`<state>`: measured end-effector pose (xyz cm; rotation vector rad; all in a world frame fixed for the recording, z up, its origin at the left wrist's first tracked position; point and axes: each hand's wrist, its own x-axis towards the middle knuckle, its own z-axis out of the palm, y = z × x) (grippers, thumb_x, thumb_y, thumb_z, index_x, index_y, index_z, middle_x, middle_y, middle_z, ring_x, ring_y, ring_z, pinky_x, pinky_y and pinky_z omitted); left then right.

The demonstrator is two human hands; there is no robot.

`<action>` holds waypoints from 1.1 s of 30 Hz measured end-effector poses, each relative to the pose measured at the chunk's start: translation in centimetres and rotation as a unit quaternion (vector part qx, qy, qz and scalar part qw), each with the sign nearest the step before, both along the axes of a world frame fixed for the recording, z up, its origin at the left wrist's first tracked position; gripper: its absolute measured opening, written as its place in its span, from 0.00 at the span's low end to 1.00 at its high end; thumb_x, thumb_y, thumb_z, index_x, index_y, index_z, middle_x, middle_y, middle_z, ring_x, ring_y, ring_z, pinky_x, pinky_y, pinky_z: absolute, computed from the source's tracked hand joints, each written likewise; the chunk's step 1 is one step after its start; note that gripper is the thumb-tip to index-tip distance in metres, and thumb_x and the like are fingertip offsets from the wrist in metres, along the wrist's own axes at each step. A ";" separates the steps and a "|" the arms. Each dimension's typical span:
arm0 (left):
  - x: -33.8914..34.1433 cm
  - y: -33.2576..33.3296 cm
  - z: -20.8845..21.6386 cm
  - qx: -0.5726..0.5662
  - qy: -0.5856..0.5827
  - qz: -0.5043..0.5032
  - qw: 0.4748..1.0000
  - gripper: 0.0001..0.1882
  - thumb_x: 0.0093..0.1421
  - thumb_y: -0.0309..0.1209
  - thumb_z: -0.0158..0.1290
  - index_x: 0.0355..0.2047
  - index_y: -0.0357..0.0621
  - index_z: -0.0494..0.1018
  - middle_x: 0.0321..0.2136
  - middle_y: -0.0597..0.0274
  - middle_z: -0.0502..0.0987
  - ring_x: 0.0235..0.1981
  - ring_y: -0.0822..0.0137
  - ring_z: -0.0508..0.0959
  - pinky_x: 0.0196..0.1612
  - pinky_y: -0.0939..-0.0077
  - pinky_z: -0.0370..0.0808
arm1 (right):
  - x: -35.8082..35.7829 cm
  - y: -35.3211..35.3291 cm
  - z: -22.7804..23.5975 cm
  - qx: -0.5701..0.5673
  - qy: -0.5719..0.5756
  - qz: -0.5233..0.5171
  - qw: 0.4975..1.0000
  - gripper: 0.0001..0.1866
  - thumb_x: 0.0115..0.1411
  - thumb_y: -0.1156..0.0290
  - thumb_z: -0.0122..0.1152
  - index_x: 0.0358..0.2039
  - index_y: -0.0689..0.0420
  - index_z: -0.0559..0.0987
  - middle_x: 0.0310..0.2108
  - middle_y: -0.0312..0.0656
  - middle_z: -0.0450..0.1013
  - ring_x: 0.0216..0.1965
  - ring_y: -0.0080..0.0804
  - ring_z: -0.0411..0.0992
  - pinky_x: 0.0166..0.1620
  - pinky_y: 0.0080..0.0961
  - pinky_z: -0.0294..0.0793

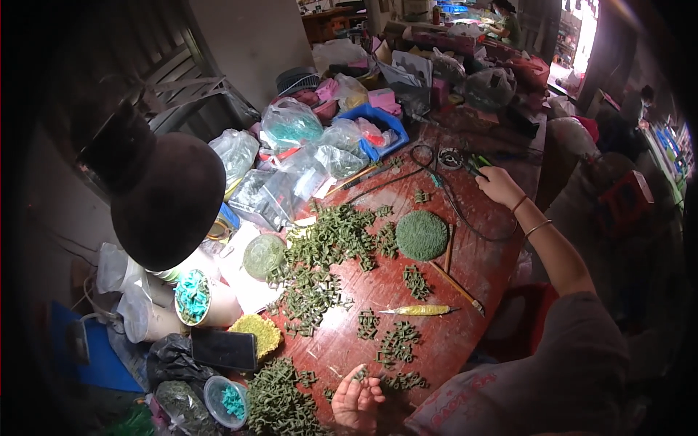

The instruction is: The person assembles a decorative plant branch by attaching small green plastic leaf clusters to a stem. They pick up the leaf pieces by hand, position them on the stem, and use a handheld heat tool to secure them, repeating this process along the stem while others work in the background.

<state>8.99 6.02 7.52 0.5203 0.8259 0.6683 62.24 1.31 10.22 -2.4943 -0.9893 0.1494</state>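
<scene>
At the front edge of the table, my left hand (355, 401) is closed in a pinch on a small green piece (360, 373). My right arm stretches far across the table's right side. There my right hand (499, 186) closes on a green-handled tool (477, 163) that looks like small cutters; its tip is hard to make out. A pile of small green pieces (280, 400) lies left of my left hand, and a smaller cluster (398, 343) lies just beyond it. A yellow-handled knife-like tool (419, 310) rests mid-table, below a round green textured disc (422, 235).
A dark lamp shade (171, 200) hangs over the left side. Under it stand a cup of turquoise pieces (193, 294), a black phone (224, 349) and a yellow disc (258, 333). Plastic bags (291, 123) and a blue tray (392, 138) crowd the back. A cable (465, 214) loops near the right hand.
</scene>
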 end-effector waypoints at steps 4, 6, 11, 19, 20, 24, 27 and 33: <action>0.2 0.0 0.1 0.009 0.013 -0.026 1.000 0.25 0.66 0.31 0.50 0.60 0.32 0.62 0.34 0.59 0.75 0.27 0.73 0.73 0.28 0.83 0.72 | 0.4 -0.5 -2.5 0.032 -0.044 -0.033 0.998 0.15 0.62 0.65 0.56 0.36 0.68 0.77 0.35 0.61 0.75 0.41 0.59 0.74 0.45 0.45 0.72; -0.2 -0.2 -0.8 0.015 -0.017 -0.012 1.000 0.22 0.67 0.33 0.49 0.54 0.28 0.67 0.33 0.50 0.78 0.28 0.69 0.78 0.29 0.79 0.77 | 0.2 -0.8 -3.7 0.026 -0.117 -0.027 0.992 0.14 0.61 0.65 0.58 0.35 0.66 0.77 0.33 0.59 0.75 0.39 0.59 0.74 0.44 0.45 0.72; 0.3 -0.2 -0.1 0.022 -0.026 -0.006 0.999 0.20 0.67 0.28 0.48 0.56 0.29 0.66 0.36 0.49 0.78 0.31 0.68 0.79 0.32 0.77 0.78 | -7.6 -0.8 -0.3 0.159 -0.369 0.050 0.914 0.06 0.57 0.71 0.61 0.33 0.58 0.76 0.31 0.48 0.71 0.32 0.49 0.72 0.37 0.40 0.73; 0.8 -0.6 3.2 0.035 0.058 -0.016 0.998 0.22 0.64 0.20 0.52 0.58 0.35 0.66 0.39 0.52 0.78 0.34 0.69 0.80 0.35 0.76 0.80 | -19.2 -2.8 1.2 0.035 0.014 0.259 0.965 0.12 0.55 0.64 0.68 0.25 0.57 0.74 0.21 0.44 0.71 0.24 0.44 0.73 0.29 0.36 0.71; 1.1 -0.7 3.6 0.046 0.082 -0.010 0.996 0.22 0.63 0.20 0.52 0.58 0.35 0.66 0.38 0.53 0.78 0.33 0.69 0.80 0.34 0.77 0.79 | -19.4 -3.4 1.1 -0.015 0.021 0.243 0.970 0.13 0.53 0.63 0.69 0.25 0.56 0.74 0.20 0.45 0.71 0.24 0.44 0.73 0.29 0.36 0.70; 2.0 -0.7 2.9 0.050 0.026 -0.039 0.998 0.23 0.63 0.20 0.53 0.59 0.35 0.65 0.39 0.54 0.78 0.35 0.68 0.80 0.36 0.75 0.80 | -18.3 -5.5 -0.1 0.106 0.087 0.172 0.976 0.10 0.55 0.76 0.66 0.22 0.60 0.73 0.12 0.39 0.68 0.13 0.24 0.66 0.19 0.24 0.62; 2.1 -0.9 3.2 0.058 0.036 -0.040 0.997 0.23 0.64 0.20 0.53 0.59 0.35 0.66 0.38 0.56 0.77 0.35 0.68 0.80 0.36 0.76 0.81 | -19.6 -5.2 2.5 0.139 0.059 0.119 0.981 0.08 0.57 0.78 0.64 0.26 0.62 0.73 0.15 0.40 0.70 0.16 0.24 0.70 0.21 0.23 0.65; 1.7 -1.0 3.4 0.064 0.051 -0.017 0.996 0.23 0.64 0.20 0.52 0.59 0.35 0.65 0.36 0.60 0.75 0.34 0.67 0.80 0.32 0.75 0.81 | -21.2 -4.1 2.4 0.225 -0.098 0.190 0.951 0.06 0.58 0.78 0.64 0.29 0.63 0.74 0.24 0.45 0.74 0.24 0.42 0.76 0.27 0.30 0.71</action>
